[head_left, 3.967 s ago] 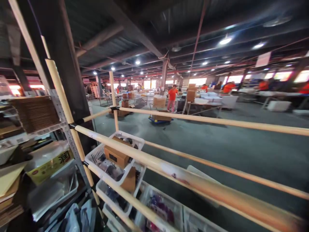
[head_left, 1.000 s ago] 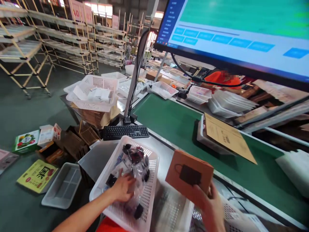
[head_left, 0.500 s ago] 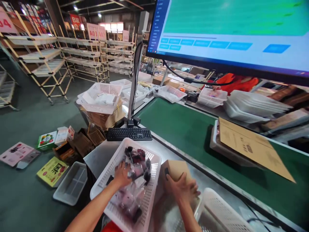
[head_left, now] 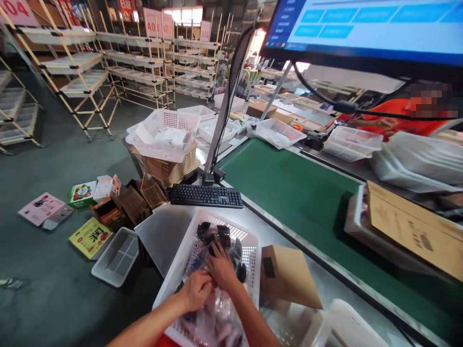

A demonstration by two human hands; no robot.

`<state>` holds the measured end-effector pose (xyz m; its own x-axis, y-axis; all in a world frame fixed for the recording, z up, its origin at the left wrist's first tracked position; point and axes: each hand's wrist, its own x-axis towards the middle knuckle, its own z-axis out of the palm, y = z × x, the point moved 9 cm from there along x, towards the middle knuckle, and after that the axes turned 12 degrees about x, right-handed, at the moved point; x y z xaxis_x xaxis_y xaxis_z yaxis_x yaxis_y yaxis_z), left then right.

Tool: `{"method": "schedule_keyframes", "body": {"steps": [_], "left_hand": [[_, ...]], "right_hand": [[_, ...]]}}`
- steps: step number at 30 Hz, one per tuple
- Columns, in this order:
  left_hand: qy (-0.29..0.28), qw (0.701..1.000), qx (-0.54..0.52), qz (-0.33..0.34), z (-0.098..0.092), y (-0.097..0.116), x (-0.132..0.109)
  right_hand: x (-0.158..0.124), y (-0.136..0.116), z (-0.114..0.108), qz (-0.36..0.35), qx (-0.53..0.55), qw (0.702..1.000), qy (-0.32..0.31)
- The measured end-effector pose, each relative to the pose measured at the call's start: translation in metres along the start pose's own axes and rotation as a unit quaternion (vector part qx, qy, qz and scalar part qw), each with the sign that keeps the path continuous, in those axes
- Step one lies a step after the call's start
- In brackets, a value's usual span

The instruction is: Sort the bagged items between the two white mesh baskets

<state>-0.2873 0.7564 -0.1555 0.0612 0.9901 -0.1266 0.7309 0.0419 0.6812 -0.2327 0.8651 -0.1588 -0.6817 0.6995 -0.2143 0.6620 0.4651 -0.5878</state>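
Note:
A white perforated plastic basket [head_left: 256, 270] stands on the metal table in front of me, filled with clear plastic bags [head_left: 222, 308] of dark and pinkish items too blurred to name. Both hands are inside it. My left hand [head_left: 198, 289] is closed at the basket's middle, its curled fingers against clear plastic; what they grip is hidden. Just ahead and to the right, my right hand [head_left: 221, 266] lies on the bags with its fingers stretched out. A brown cardboard box [head_left: 291, 274] rests right of the basket, with neither hand on it.
A keyboard [head_left: 206, 196] lies behind the basket, and a monitor [head_left: 361, 58] hangs above. The green conveyor [head_left: 285, 188] carries a loaded tray with flat cardboard [head_left: 415, 226]. Another white basket [head_left: 356, 323] is at the lower right. A person in orange [head_left: 394, 115] is beyond.
My right hand has left the cardboard box and moved left into the basket. My left hand has drawn nearer me and closed. The view has shifted, tilting lower.

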Motion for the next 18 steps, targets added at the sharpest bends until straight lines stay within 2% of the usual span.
{"method": "schedule_keyframes", "body": {"steps": [3,5,7,9,11,14,16,18], "left_hand": [[0.094,0.994,-0.01,-0.054,-0.007,-0.004,-0.006],[0.139,0.989,-0.024,-0.052,-0.013,-0.004,-0.005],[0.176,0.98,-0.039,-0.08,-0.022,-0.012,0.002],[0.164,0.973,-0.027,-0.159,-0.023,-0.027,0.014],[0.1,0.966,0.007,-0.238,-0.011,-0.038,0.028],[0.011,0.954,0.034,-0.298,0.012,-0.036,0.044],[0.0,0.948,0.034,-0.317,0.019,-0.034,0.05],[0.016,0.944,0.024,-0.328,0.017,-0.037,0.051]], "right_hand": [[-0.014,-0.004,0.008,0.002,-0.018,0.999,-0.039],[-0.021,-0.001,0.006,0.012,-0.023,0.998,-0.051],[-0.027,0.006,-0.001,0.035,-0.023,0.998,-0.048],[-0.034,0.015,-0.009,0.06,-0.018,0.997,-0.035],[-0.042,0.022,-0.016,0.071,0.0,0.997,-0.026],[-0.058,0.028,-0.024,0.07,0.043,0.996,-0.018],[-0.069,0.032,-0.028,0.074,0.069,0.995,-0.009],[-0.08,0.036,-0.029,0.086,0.088,0.992,0.001]]}}
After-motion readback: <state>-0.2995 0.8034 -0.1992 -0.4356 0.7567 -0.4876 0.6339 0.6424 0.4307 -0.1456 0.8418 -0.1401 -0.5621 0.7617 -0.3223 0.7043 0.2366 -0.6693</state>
